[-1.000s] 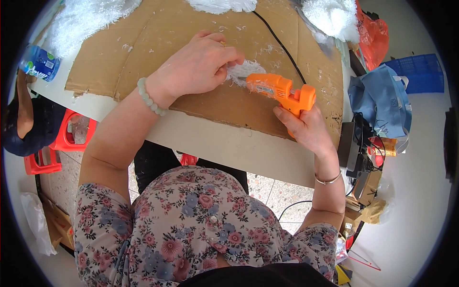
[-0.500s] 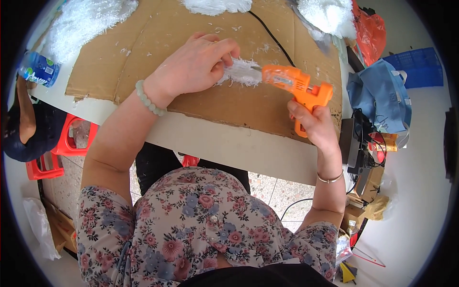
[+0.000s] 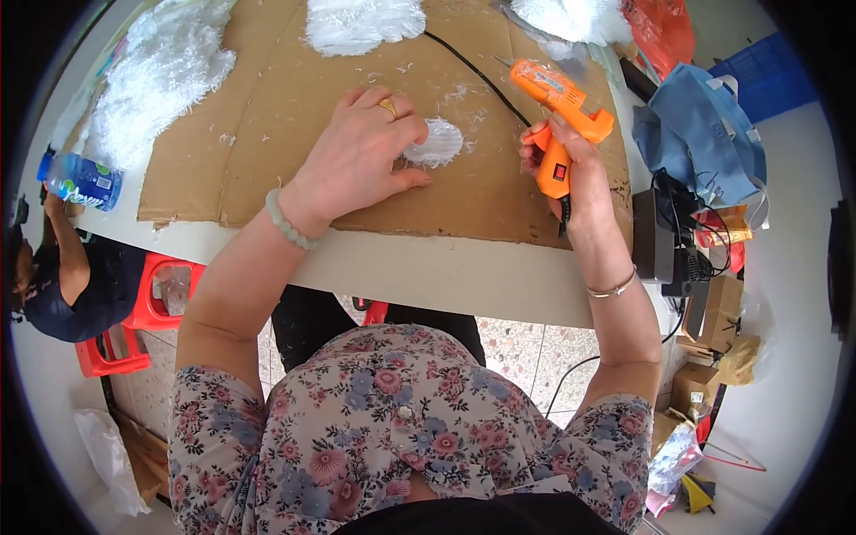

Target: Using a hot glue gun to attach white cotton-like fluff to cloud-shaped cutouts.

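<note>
My right hand (image 3: pixel 571 160) is wrapped round the handle of an orange glue gun (image 3: pixel 557 107). Its nozzle points up and to the left, raised off the cardboard. A small white shaggy fabric piece (image 3: pixel 435 143) lies on the brown cardboard (image 3: pixel 294 116), its ribbed side showing. Over its left end rests my left hand (image 3: pixel 366 156), with thumb and forefinger apart at the edge of the fabric. The other fingertips are partly hidden beneath the hand, and so is part of the piece.
White shaggy bundles (image 3: pixel 366 22) lie at the table's far side and left. A black cord (image 3: pixel 481 76) crosses the cardboard. At the left edge a person (image 3: pixel 76 276) sits near a blue-labelled bottle (image 3: pixel 85 181). A blue bag (image 3: pixel 700 134) stands right.
The glue gun has lifted away from the fabric piece, its nozzle now pointing upward. My left thumb and forefinger have spread apart. The whole view has shifted slightly.
</note>
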